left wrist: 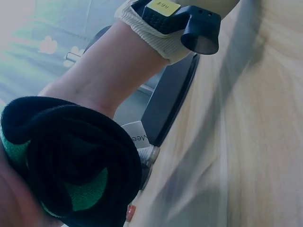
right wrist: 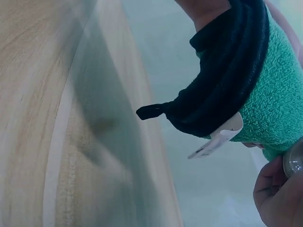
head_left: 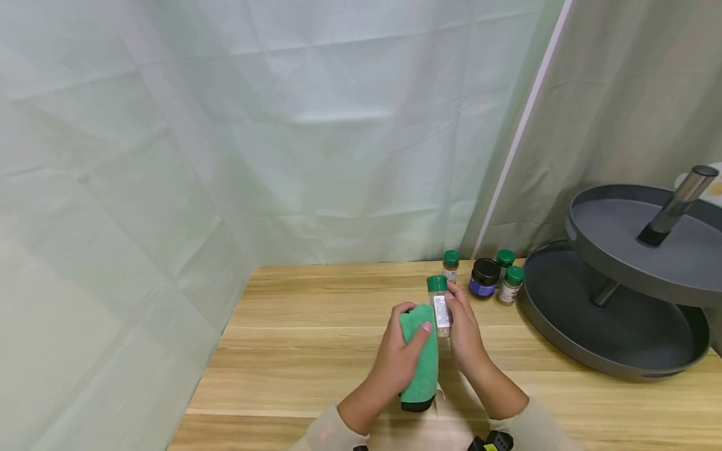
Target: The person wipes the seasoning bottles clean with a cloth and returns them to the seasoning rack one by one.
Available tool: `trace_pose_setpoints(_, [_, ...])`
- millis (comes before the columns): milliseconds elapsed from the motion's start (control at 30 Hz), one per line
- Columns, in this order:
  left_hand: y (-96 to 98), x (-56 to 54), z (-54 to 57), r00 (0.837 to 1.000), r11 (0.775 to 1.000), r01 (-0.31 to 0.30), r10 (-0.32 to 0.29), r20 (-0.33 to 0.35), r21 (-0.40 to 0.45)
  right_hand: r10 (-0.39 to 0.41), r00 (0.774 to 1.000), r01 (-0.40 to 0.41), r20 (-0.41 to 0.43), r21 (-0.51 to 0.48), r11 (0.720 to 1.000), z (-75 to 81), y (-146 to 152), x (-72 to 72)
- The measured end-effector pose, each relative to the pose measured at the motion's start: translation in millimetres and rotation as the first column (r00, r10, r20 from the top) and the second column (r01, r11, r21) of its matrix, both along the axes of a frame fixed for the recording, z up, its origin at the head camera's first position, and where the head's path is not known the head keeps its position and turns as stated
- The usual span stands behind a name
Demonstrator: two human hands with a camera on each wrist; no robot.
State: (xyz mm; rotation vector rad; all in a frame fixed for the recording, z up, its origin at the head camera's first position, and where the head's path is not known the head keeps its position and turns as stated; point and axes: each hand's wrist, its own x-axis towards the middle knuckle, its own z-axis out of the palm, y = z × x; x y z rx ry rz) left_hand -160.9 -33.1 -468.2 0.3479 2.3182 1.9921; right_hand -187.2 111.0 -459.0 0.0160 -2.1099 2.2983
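Note:
In the head view, my left hand point(head_left: 395, 354) grips a rolled green cloth point(head_left: 424, 369) with black edging, its thumb lying across the front. My right hand point(head_left: 465, 332) holds a clear spice jar point(head_left: 442, 313) with a green lid and a white printed label, upright against the cloth's right side. Both are above the table. The left wrist view looks into the dark rolled end of the cloth point(left wrist: 80, 156). In the right wrist view the cloth point(right wrist: 279, 94) shows a white tag and a black loop, and the jar's base point(right wrist: 295, 160) sticks out beside my fingers.
At the table's back stand a green-lidded jar point(head_left: 450, 265), a black-lidded jar point(head_left: 484, 279) with a purple label, and two more green-lidded jars, one nearer point(head_left: 510, 287). A two-tier dark grey round tray point(head_left: 615, 369) with a metal post fills the right side. Pale curtains point(head_left: 338, 138) hang behind.

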Motion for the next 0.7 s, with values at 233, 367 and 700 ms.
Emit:
trace_pose_setpoints(233, [-6.5,-6.3,1.6,0.998,0.997,-0.051,0.049,0.03,0.059,0.092,0.995,-0.092,0.031,0.006,0.996,2.4,-2.5,0.0])
trace_pose_setpoints(367, [-9.0,-9.4,1.3,0.996,0.995,-0.069,0.065,0.053,0.078,0.11,0.994,-0.11,0.015,0.007,0.994,2.8,-4.1,2.1])
trace_pose_setpoints(700, [-19.2,-15.6,7.2,0.991,0.988,-0.122,0.115,0.072,0.098,0.228,0.973,-0.228,-0.038,0.006,0.974,-1.8,-9.4,6.7])
